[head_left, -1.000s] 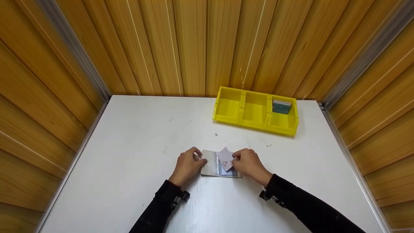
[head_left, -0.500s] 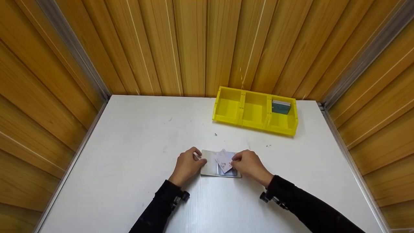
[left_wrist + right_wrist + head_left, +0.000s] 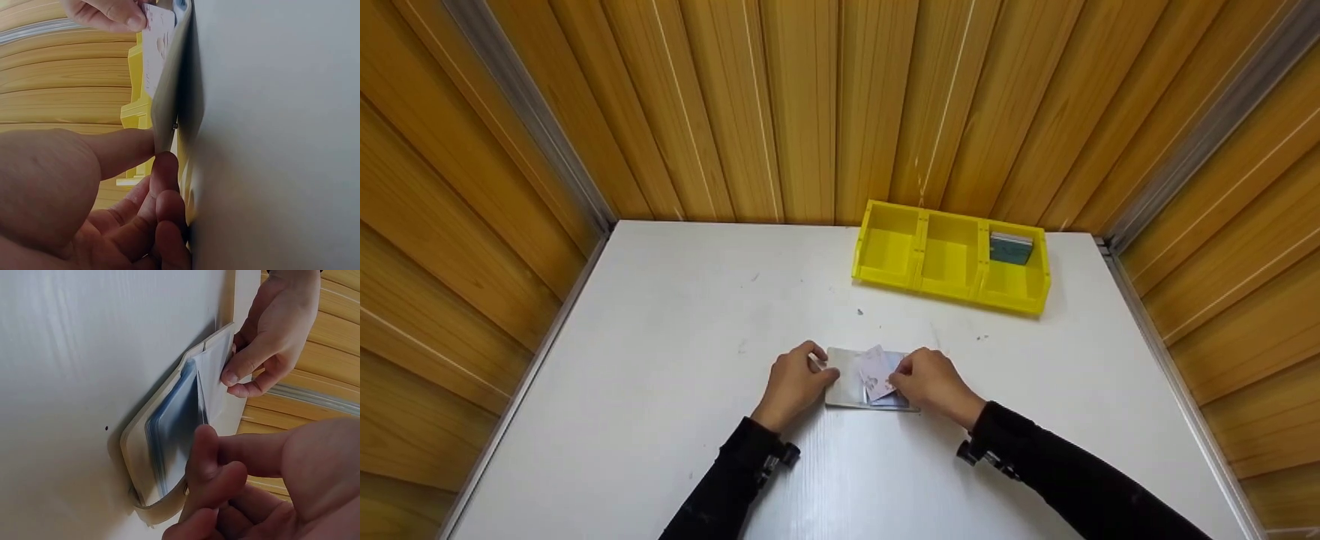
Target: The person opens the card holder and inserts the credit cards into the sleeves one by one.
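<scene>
An open card holder (image 3: 844, 382) with a pale cover lies on the white table, its clear bluish sleeves (image 3: 175, 424) spread on the right half. My left hand (image 3: 796, 381) pinches the left cover edge between thumb and forefinger, and the left wrist view shows that cover (image 3: 170, 93) slightly raised from the tabletop. Between thumb and fingertips of my right hand (image 3: 937, 381) is a pale card (image 3: 874, 375) with a pinkish print. It slants over the sleeves near the holder's fold. In the right wrist view the card appears nearly edge-on, its lower part overlapping the sleeves.
A yellow three-compartment bin (image 3: 952, 259) stands toward the back right of the table (image 3: 697, 300). Its right compartment holds a stack of dark green cards (image 3: 1010, 248). Wood-look panels (image 3: 802, 112) wall the table at the back and sides.
The card has shifted slightly left toward the fold and turned to stand straighter. My right hand has moved a little left with it. My left hand keeps its place on the cover.
</scene>
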Available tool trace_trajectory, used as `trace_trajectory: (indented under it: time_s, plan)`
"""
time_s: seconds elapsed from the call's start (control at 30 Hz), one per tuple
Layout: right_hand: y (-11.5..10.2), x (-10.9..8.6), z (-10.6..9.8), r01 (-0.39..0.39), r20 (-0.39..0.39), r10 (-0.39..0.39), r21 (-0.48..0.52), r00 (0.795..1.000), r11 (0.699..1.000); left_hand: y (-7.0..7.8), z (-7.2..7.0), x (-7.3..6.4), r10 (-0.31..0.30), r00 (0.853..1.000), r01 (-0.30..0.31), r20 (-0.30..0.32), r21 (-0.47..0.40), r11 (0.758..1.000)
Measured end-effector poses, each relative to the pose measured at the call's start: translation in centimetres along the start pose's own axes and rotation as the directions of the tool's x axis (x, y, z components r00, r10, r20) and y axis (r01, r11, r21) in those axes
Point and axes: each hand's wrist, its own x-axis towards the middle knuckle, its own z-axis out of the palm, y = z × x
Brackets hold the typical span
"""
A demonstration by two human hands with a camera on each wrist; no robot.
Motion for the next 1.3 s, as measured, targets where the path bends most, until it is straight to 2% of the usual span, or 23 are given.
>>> trace_trajectory:
  time_s: [0.13,0.4,0.63,1.3]
  plan:
    - [-0.2,0.1,0.4,0.037,-0.012,-0.037,-0.06,0.999,0.997,-0.1,0.0,0.0,0.004,1.0,-0.004,0.003,-0.005,1.0]
    - [-0.9,0.4,0.9,0.055,0.016,-0.053,-0.115,0.998,0.992,0.0,0.0,0.0,-0.01,1.0,0.01,-0.005,0.001,1.0]
    - [-1.4,0.6,1.1,0.052,0.049,-0.047,-0.113,0.998,0.992,0.0,0.3,0.1,-0.015,1.0,0.015,-0.012,-0.002,1.0]
    - [-2.9,0.8,2.5,0.155,0.086,-0.142,-0.164,0.986,0.974,0.1,0.2,0.0,-0.042,0.999,0.042,-0.003,-0.001,0.999]
